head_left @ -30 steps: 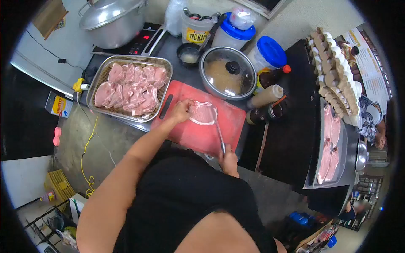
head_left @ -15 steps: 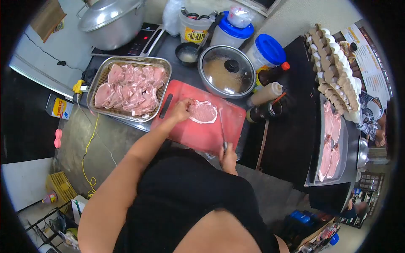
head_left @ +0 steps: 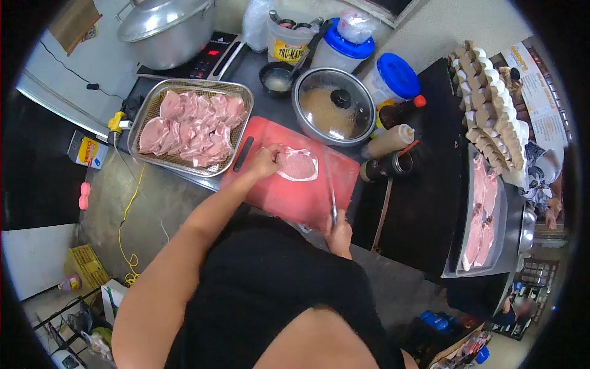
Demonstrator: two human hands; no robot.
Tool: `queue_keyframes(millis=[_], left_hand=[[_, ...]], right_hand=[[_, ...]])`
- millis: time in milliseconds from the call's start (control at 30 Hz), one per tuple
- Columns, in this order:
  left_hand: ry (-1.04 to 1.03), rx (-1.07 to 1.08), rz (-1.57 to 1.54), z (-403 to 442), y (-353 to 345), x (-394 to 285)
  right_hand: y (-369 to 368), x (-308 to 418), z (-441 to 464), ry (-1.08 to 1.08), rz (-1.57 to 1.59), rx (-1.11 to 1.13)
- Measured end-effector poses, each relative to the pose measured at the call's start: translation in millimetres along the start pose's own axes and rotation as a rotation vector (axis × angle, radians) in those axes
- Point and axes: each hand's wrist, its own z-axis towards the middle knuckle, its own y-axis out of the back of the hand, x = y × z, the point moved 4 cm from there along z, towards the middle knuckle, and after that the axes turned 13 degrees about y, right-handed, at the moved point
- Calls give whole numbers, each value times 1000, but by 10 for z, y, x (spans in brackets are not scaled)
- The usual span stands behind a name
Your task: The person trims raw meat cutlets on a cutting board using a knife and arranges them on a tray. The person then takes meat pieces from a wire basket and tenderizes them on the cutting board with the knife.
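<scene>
A thin slice of raw meat (head_left: 298, 165) with a pale rim lies flat on the red cutting board (head_left: 270, 194). My left hand (head_left: 265, 161) pinches the slice at its upper left edge. In my right hand (head_left: 339, 236) is the handle of a knife (head_left: 332, 194), whose blade points away from me over the right part of the board, apart from the meat. Left of the board, a wire-lined metal tray (head_left: 136, 152) holds several raw meat slices (head_left: 184, 126).
Beyond the board stand a glass-lidded bowl (head_left: 334, 106), a small black bowl (head_left: 278, 79), tubs and bottles. A large pot (head_left: 166, 37) sits on the cooker at the back left. Egg trays (head_left: 490, 111) and another meat tray (head_left: 452, 273) are at the right. Other people show at the far right.
The knife has moved right, from the slice's right edge to bare board, with my right hand shifting slightly right. My left hand stays on the slice.
</scene>
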Motion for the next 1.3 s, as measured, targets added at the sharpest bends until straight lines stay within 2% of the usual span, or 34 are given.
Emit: queue_keyframes(millis=[67, 167, 200, 300, 333, 433, 467, 567, 600, 700, 800, 900, 1000, 1100, 1200, 1300], left_hand=[[49, 2, -22, 64, -72, 76], [-81, -50, -33, 23, -39, -4], [-70, -28, -48, 33, -33, -20], [-9, 5, -53, -11, -25, 23], [11, 0, -23, 9, -21, 22], [9, 2, 6, -32, 18, -61], [-1, 0, 1, -48, 37, -102], [9, 9, -16, -28, 32, -63], [7, -2, -24, -42, 41, -45], [-1, 0, -45, -33, 8, -36], [-4, 29, -83, 24, -35, -15], [-7, 10, -86, 19, -28, 65], [-41, -26, -45, 53, -55, 89], [-88, -17, -69, 43, -38, 35], [-81, -19, -66, 20, -15, 62], [-70, -16, -78, 38, -49, 40]], right_hand=[[55, 39, 15, 0, 79, -127], [-302, -190, -59, 8, -59, 70], [-324, -184, -32, -19, -3, 142], [-95, 5, -54, -11, 28, -14], [-30, 80, -56, -14, 139, -91], [-149, 66, -106, 41, 113, -181], [-349, -108, -154, 6, 45, -2], [-283, -84, -137, 15, 88, 41], [-105, 113, -86, -45, 113, -35], [-49, 248, -58, 16, 224, -201], [-443, 11, -79, -39, -39, 146], [-175, 175, -66, -45, 71, 68], [-29, 335, -51, 11, 223, -176], [-311, 113, -46, -27, -31, 124], [-108, 208, -40, -18, 29, 48], [-106, 274, -57, 101, 223, -195]])
